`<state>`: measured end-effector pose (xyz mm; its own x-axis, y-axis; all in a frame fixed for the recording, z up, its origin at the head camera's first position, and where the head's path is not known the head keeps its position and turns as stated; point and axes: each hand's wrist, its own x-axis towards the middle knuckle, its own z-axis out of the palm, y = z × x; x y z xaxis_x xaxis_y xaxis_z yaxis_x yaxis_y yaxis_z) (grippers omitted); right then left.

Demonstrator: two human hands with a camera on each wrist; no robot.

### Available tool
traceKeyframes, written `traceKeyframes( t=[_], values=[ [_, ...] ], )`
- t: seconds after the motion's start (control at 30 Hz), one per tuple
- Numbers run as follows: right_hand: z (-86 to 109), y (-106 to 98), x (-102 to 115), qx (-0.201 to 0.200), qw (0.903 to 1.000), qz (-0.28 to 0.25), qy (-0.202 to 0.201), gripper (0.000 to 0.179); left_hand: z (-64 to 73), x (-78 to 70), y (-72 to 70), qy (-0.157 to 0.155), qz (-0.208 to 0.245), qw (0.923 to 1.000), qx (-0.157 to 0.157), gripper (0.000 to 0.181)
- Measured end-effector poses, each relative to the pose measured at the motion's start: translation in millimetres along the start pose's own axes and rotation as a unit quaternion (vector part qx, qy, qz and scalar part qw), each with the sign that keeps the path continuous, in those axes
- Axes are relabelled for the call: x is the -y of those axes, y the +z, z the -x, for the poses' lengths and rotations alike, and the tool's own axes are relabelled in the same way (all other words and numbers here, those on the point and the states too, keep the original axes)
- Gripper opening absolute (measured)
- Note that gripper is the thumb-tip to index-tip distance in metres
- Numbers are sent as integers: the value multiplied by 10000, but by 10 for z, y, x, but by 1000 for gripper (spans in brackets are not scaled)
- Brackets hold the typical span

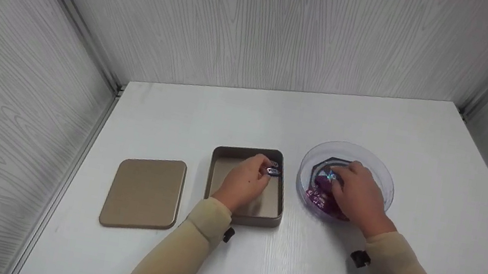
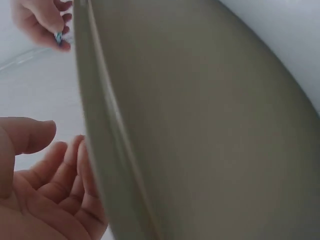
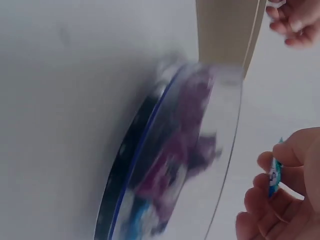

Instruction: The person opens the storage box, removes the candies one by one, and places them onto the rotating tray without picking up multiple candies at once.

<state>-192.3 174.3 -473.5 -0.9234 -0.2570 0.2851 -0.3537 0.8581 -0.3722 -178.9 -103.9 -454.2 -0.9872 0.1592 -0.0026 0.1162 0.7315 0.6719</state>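
In the head view my left hand (image 1: 242,180) is over an open gold metal tin (image 1: 254,220), fingertips beside small shiny wrapped candies (image 1: 273,171) in its far right corner. The left wrist view shows the thumb apart from loosely bent fingers, no object visible between them. My right hand (image 1: 360,194) is above a clear round plastic bowl (image 1: 389,173). Between thumb and fingers it pinches a small candy in a blue-teal wrapper (image 3: 274,176). Purple wrapped pieces (image 1: 320,199) lie in the bowl, partly hidden by this hand.
A flat gold lid (image 1: 144,193) lies on the white table (image 1: 237,116) left of the tin. Grey wood-grain panels (image 1: 262,26) enclose the table at the back and both sides. The bowl stands just right of the tin.
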Motion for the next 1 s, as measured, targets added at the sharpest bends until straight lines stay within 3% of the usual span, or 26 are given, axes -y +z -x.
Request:
traceKeyframes(
  t=[0.13,0.33,0.57,0.87,1.0],
  values=[
    [36,42,-126,333,9991,188,201,33,-64,81,33,-100,-621,9977,261,38],
    [64,104,-157,491,9979,404,135,33,-128,135,154,219,-1667,9847,451,49],
    [68,106,-115,226,9996,120,128,31,-227,116,320,807,-2636,9600,493,39],
    [87,126,-49,82,9999,-124,18,22,-241,150,437,822,-2981,9507,242,22],
    [82,125,7,98,9998,-163,-48,21,-192,147,411,790,-2921,9527,299,13]
  ],
)
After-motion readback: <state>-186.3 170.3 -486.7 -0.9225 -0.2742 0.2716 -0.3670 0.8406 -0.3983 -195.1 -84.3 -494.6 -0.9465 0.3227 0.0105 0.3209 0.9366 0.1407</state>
